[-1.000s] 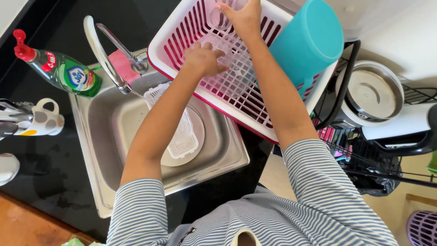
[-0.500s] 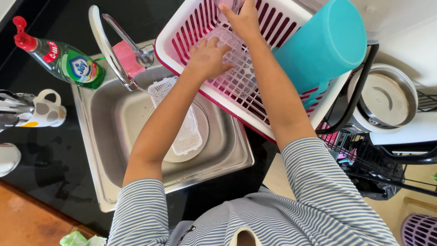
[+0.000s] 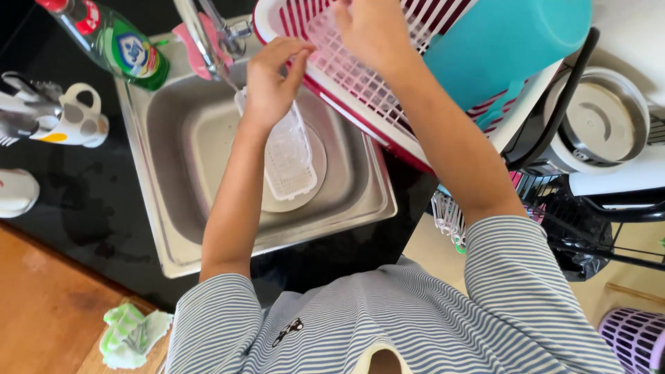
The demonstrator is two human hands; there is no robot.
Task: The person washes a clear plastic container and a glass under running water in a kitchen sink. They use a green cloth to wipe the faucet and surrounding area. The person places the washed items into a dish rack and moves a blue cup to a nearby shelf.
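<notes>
Slatted pink-and-white dish rack [image 3: 360, 66] (tilted).

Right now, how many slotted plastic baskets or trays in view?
3. The red basket rests on the sink's right edge, right hand inside; a clear tray in the left hand over the sink; a purple basket bottom right. Others may be hidden.

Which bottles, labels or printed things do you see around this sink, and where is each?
Dish soap bottle: lying tilted on the black counter, upper left of the sink; clear green body, red cap end.
Its label: oval patch on the bottle's side, blue, white and green.
Mug: on the counter left of the sink, white with grey spots and a yellow patch.
Small dark emblem: on the striped shirt's chest.
No screens or signs.
</notes>
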